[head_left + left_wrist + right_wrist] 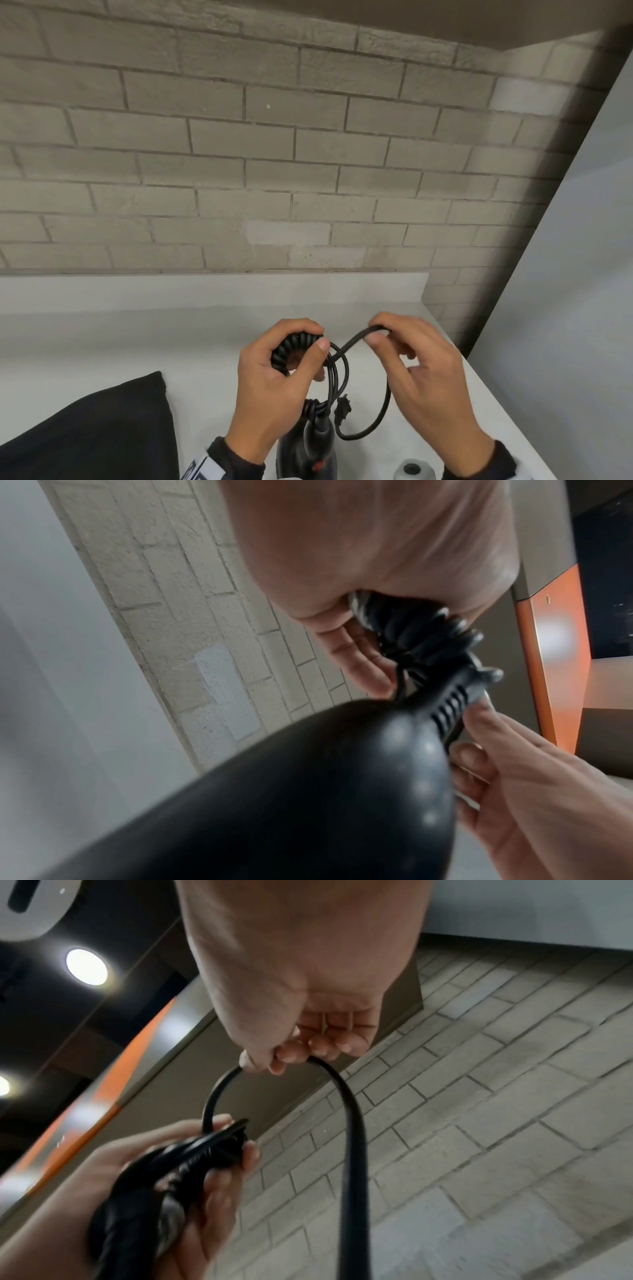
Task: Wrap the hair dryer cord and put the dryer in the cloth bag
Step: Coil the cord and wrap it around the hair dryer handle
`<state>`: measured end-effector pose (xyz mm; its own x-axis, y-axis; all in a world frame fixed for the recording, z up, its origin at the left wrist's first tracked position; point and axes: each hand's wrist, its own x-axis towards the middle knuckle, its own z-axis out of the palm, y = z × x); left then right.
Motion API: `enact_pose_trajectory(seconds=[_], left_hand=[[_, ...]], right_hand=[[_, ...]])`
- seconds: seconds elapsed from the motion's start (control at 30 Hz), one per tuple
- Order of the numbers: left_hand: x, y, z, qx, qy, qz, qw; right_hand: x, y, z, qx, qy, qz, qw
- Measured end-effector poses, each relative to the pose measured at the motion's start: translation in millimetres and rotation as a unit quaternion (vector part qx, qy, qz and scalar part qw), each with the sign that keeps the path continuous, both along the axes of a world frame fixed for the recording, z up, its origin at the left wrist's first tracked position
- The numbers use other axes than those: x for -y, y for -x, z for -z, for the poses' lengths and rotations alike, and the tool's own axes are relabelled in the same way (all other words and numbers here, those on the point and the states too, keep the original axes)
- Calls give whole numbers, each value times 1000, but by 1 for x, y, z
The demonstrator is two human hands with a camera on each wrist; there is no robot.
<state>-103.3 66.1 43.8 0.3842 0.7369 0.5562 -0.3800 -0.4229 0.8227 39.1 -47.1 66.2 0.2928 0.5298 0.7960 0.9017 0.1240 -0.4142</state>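
My left hand (310, 337) grips a tight coil of black cord (291, 347) above the white counter. The coil (421, 634) also shows under my left palm. My right hand (376, 331) pinches a loose loop of the same cord (356, 337) just right of the coil. From there the cord (351, 1123) hangs in a long loop. The plug (344, 404) dangles between my hands. The black hair dryer (308, 445), with a red switch, is below my left wrist, partly hidden by it. The black cloth bag (102, 428) lies at lower left.
The white counter (137, 335) ends at a grey brick wall (274, 154) behind and a pale panel (565, 308) on the right. A small white round object (412, 471) stands at the bottom edge, near my right wrist.
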Motion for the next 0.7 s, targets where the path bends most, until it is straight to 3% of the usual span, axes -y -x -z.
enact_pose_trajectory(seconds=[0.17, 0.37, 0.53, 0.63, 0.7], left_hand=[[-1, 5, -3, 25, -6, 51, 998], [-1, 3, -3, 22, 19, 40, 999], [1, 4, -5, 37, 37, 17, 998], [-1, 4, -4, 45, 57, 5, 997], [-2, 3, -4, 45, 68, 8, 997]], right_hand=[[-15, 1, -19, -79, 44, -10, 996], [-31, 6, -1, -234, 67, -73, 967], [-23, 7, 55, -294, 137, -43, 945], [-13, 13, 99, -263, 260, 28, 929], [-9, 16, 125, -257, 295, 46, 919]])
